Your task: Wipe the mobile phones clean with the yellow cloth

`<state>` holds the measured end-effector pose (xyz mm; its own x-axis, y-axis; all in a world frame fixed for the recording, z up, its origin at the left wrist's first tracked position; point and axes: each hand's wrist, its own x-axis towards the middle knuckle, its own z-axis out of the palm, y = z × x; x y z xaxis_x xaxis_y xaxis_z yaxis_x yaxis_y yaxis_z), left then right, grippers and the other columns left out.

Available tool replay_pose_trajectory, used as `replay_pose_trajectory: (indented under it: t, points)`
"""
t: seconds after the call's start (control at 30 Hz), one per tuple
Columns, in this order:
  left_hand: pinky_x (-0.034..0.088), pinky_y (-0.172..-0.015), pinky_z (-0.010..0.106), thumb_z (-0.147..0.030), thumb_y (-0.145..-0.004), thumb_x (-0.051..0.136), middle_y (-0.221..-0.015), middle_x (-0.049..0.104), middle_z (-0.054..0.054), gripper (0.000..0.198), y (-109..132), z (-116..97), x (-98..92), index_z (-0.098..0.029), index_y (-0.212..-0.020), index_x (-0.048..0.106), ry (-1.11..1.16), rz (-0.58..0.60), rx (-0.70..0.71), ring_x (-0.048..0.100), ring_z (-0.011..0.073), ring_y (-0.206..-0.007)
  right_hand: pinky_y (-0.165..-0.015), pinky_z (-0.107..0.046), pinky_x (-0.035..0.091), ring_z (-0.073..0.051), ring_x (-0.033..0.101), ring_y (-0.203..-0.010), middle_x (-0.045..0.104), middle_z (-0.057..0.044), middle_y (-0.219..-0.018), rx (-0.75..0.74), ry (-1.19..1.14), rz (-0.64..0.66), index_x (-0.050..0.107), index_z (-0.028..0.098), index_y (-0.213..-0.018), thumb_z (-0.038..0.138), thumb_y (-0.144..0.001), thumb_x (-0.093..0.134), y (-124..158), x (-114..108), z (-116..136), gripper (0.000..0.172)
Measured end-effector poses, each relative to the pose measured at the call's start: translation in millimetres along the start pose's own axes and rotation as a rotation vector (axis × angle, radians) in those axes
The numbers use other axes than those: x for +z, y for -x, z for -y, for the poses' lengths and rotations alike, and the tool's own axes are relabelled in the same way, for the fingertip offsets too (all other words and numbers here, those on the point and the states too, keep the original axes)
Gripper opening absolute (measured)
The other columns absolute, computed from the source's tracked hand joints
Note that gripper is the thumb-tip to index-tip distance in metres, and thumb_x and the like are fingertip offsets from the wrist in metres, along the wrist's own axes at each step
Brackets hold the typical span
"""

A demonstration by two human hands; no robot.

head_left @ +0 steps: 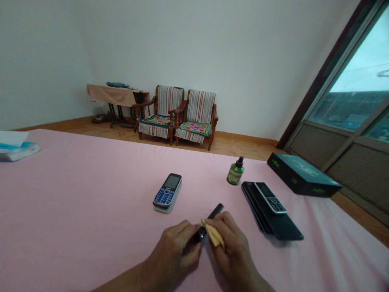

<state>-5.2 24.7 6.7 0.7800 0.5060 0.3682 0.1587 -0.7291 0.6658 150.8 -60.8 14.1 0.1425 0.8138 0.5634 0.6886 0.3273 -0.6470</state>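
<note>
1. Left grip (pixel 179 248) pinches the black strip (pixel 216 210), pointing toward one o'clock between both hands; a loose pinch could drop it.
2. Right grip (pixel 232 243) pinches yellow cloth (pixel 215 236); bunching could snag.

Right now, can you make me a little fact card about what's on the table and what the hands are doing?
Left hand: grips a dark strip
Right hand: holds a yellow cloth against the strip
Beyond the hands: blue keypad phone, green bottle
On the right: silver-edged phone atop dark flat things; dark box farther back
Table cover: pink
Background: two chairs
</note>
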Motion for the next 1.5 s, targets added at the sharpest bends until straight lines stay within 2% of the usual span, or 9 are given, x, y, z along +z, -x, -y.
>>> replay_pose_trajectory:
  t: [0.13,0.27,0.5,0.63,0.93,1.07,1.23,1.37,1.5]
  points:
    - [0.041,-0.064,0.023,-0.007,-0.084,0.053,-0.079,0.058,0.000,0.016,-2,2,0.5,-0.020,-0.091,0.059,-0.031,0.008,0.028,0.056,0.0147,-0.069,-0.061,-0.026,0.044,-0.017,0.054,-0.070,0.051,-0.004,-0.080,0.088,0.123,-0.129,0.068,0.018,-0.095,0.004,-0.081,0.046,-17,-18,-25,0.030]
    - [0.042,-0.064,0.023,-0.009,-0.084,0.054,-0.078,0.059,0.001,0.013,-3,0,0.2,-0.019,-0.091,0.059,-0.032,0.002,0.044,0.056,0.0151,-0.069,-0.059,-0.026,0.043,-0.018,0.054,-0.071,0.050,-0.004,-0.080,0.098,0.137,-0.151,0.069,0.017,-0.098,0.004,-0.081,0.046,-20,-22,-37,0.031]
    - [0.042,-0.065,0.022,-0.006,-0.084,0.053,-0.079,0.059,0.000,0.017,-1,0,0.5,-0.019,-0.093,0.059,0.016,-0.009,0.032,0.056,0.0143,-0.070,-0.064,-0.025,0.047,-0.016,0.053,-0.077,0.051,-0.004,-0.089,-0.003,-0.030,-0.027,0.062,0.020,-0.113,-0.003,-0.077,0.042,2,1,-9,0.048]
    - [0.041,-0.062,0.023,-0.006,-0.084,0.054,-0.075,0.056,-0.001,0.013,0,1,1.9,-0.019,-0.080,0.056,0.033,-0.025,-0.019,0.055,0.0142,-0.068,-0.064,-0.025,0.049,-0.017,0.054,-0.076,0.051,-0.005,-0.088,-0.084,-0.053,-0.003,0.060,0.019,-0.115,-0.003,-0.072,0.040,8,9,3,0.051]
    - [0.044,-0.067,0.024,-0.004,-0.082,0.059,-0.082,0.058,0.001,0.015,-2,-2,-3.2,-0.018,-0.083,0.058,0.060,0.024,-0.060,0.057,0.0161,-0.075,-0.068,-0.026,0.051,-0.018,0.056,-0.080,0.053,-0.007,-0.092,-0.142,-0.056,0.052,0.057,0.018,-0.120,-0.003,-0.071,0.039,11,8,2,0.057]
    - [0.046,-0.071,0.026,-0.006,-0.084,0.062,-0.081,0.061,0.001,0.013,-4,2,-3.1,-0.019,-0.081,0.059,-0.004,0.026,-0.040,0.058,0.0183,-0.080,-0.068,-0.027,0.050,-0.018,0.056,-0.079,0.052,-0.007,-0.090,-0.086,-0.035,0.022,0.059,0.017,-0.114,-0.003,-0.073,0.040,10,5,-1,0.049]
    - [0.049,-0.075,0.028,-0.004,-0.084,0.057,-0.086,0.066,0.003,0.020,-7,4,-6.7,-0.020,-0.096,0.064,0.000,-0.022,0.019,0.061,0.0193,-0.083,-0.063,-0.026,0.048,-0.017,0.055,-0.077,0.053,-0.005,-0.089,-0.022,-0.085,-0.055,0.061,0.020,-0.111,0.000,-0.079,0.044,8,3,-4,0.042]
    - [0.050,-0.087,0.029,-0.004,-0.088,0.051,-0.107,0.065,0.007,0.035,-8,8,-12.0,-0.021,-0.117,0.059,0.034,-0.144,0.165,0.062,0.0193,-0.098,-0.064,-0.026,0.048,-0.018,0.057,-0.079,0.055,-0.004,-0.088,0.040,-0.147,-0.128,0.064,0.022,-0.107,0.010,-0.086,0.049,6,0,-6,0.029]
    - [0.052,-0.087,0.029,-0.010,-0.093,0.053,-0.110,0.064,0.010,0.031,-7,11,-15.4,-0.020,-0.123,0.056,0.029,-0.162,0.299,0.063,0.0200,-0.100,-0.066,-0.027,0.050,-0.018,0.060,-0.080,0.058,-0.004,-0.089,0.176,-0.224,-0.169,0.066,0.023,-0.104,0.021,-0.092,0.052,4,0,-8,0.019]
